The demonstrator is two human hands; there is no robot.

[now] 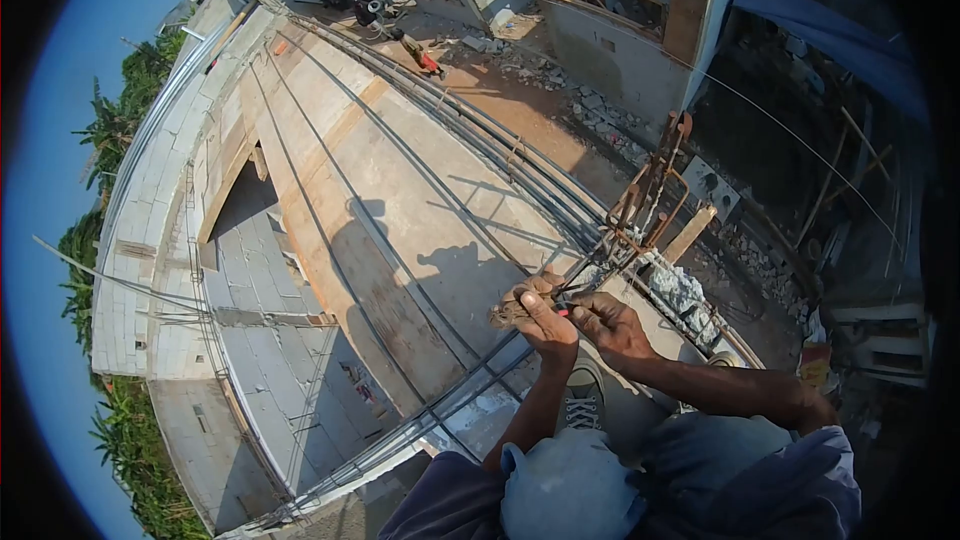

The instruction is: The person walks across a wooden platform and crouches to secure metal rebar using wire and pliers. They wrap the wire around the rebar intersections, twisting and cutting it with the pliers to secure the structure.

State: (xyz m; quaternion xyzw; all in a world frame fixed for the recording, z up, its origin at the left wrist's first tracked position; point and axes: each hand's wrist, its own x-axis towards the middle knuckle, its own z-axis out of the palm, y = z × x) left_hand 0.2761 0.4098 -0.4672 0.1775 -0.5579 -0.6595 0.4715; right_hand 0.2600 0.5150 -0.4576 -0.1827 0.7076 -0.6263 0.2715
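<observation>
From up here the biggest thing is the plank deck (400, 200), pale boards running away towards the far buildings, with a block wall (150, 230) curving along its left edge. Long rebar (480, 140) lies in bundled lines along the deck's right side and meets more bars crossing at the near end. At that corner a rusty column cage (650, 195) stands upright, and broken concrete (680, 290) sits just beside its foot. The person crouches at the junction, a grey shoe (583, 398) planted on the deck under the forearms. The left hand (540, 318) is closed around a bundle of thin wire (508, 313), held just above the bars. The right hand (612, 325), touching the left, is closed in a pinch on a small tool (563, 311) with a red spot; I cannot tell its kind.
</observation>
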